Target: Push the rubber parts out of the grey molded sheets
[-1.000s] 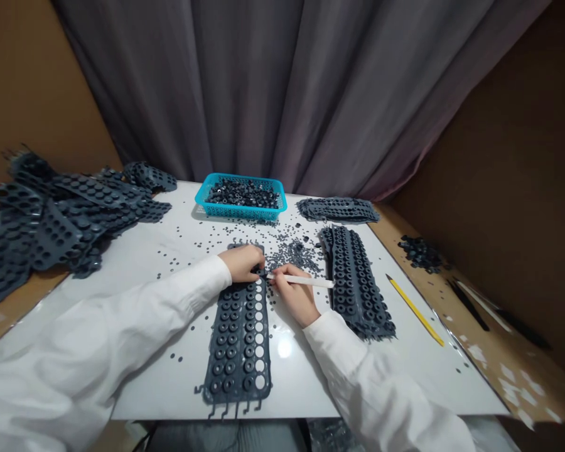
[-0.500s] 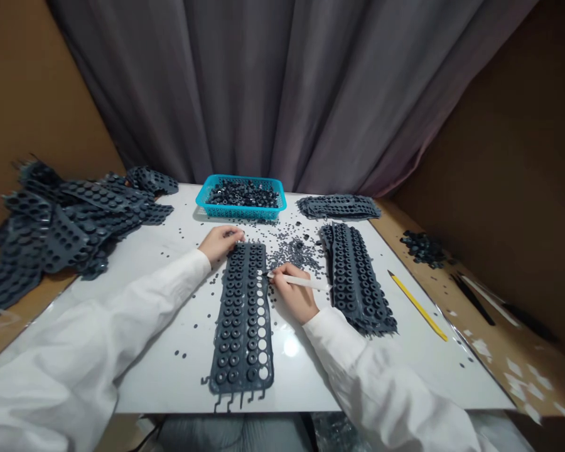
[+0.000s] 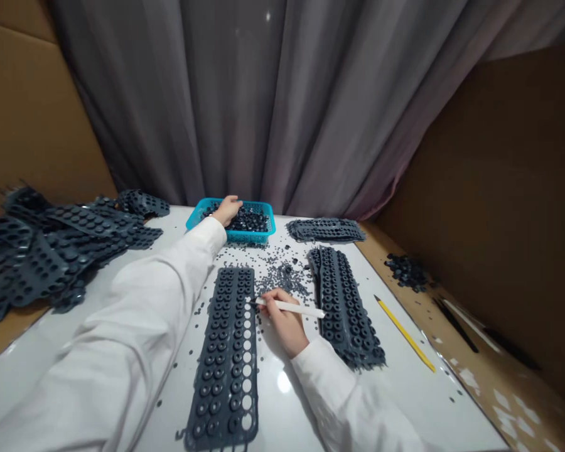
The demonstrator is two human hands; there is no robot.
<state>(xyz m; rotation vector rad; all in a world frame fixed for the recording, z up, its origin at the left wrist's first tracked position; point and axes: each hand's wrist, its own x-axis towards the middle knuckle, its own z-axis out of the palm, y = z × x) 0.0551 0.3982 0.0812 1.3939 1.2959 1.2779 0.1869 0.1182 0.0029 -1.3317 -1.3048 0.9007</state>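
My left hand (image 3: 228, 210) reaches over the blue plastic basket (image 3: 191, 220), its fingers curled together above the small black parts (image 3: 249, 220) inside. Whatever those fingers hold, if anything, is hidden. Closed in my right hand (image 3: 285, 320) is a white pen-shaped tool (image 3: 296, 307), its dark tip at the right edge of a dark grey rubber strip (image 3: 230, 326). Rows of ring-shaped studs cover the strip, which lies lengthwise before me. Along its right column, several round holes show the white table through them.
A stack of similar strips (image 3: 341, 301) lies to the right, with another pile (image 3: 327, 230) behind it. Many small dark discs (image 3: 282, 277) are scattered mid-table. A yellow pencil-like tool (image 3: 407, 334) rests at right. Tangled dark sheets (image 3: 70, 245) are heaped at left.
My left hand has left the strip's top end and moved forward to the basket. My right hand still holds the white tool at the strip's right edge. The view has tilted up.
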